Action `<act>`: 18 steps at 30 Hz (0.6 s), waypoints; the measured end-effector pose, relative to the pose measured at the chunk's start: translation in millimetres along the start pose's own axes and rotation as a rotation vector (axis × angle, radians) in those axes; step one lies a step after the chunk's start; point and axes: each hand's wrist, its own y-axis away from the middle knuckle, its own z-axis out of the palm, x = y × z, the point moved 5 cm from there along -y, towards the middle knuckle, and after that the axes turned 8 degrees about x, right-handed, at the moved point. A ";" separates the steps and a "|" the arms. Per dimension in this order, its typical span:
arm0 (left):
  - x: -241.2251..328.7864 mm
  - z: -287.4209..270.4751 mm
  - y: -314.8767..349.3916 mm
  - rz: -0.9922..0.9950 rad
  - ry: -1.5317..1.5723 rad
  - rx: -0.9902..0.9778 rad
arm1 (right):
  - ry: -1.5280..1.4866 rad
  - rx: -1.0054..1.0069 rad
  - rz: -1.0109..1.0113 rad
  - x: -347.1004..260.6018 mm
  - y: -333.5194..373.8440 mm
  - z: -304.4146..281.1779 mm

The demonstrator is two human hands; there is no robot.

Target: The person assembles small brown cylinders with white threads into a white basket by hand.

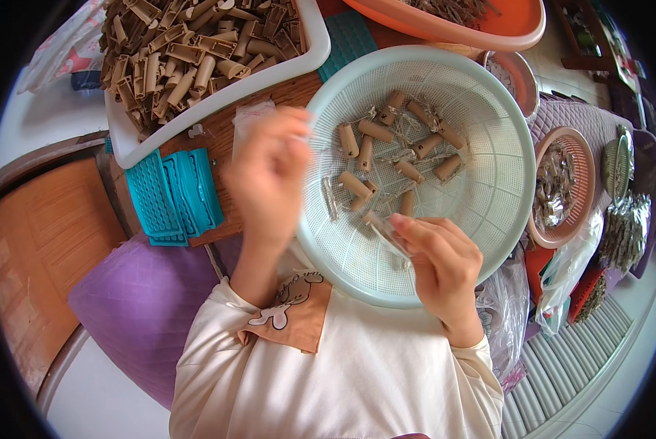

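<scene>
My right hand (pixel 445 267) is over the near rim of a pale green plastic basin-shaped strainer (pixel 489 219). Its thumb and fingers pinch a small tan plastic tube (pixel 375 221) with a pale, see-through strip trailing from it. My left hand (pixel 269 172) is raised at the strainer's left rim and smeared by motion, so whether it holds anything does not show. Inside the strainer lie several more tan tubes (pixel 375 131), many with thin whitish strands tangled around them.
A white tub (pixel 317 40) heaped with tan plastic pieces (pixel 196 58) stands at the far left. Below it are turquoise baskets (pixel 189 194). An orange basin (pixel 452 29) sits at the back. To the right, a pink basket (pixel 587 183) holds shiny wrapped items. A purple quilted cover (pixel 138 300) lies left.
</scene>
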 end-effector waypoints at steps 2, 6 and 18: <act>-14.2 -21.4 -10.8 -0.197 0.316 0.187 | -0.164 0.042 0.132 9.3 4.3 -4.1; -5.2 -6.7 9.5 -0.228 0.644 -0.117 | -0.510 0.191 0.323 21.9 6.5 -2.0; 24.0 29.9 48.4 -0.222 0.401 -0.554 | -0.927 0.019 0.451 22.0 10.4 8.4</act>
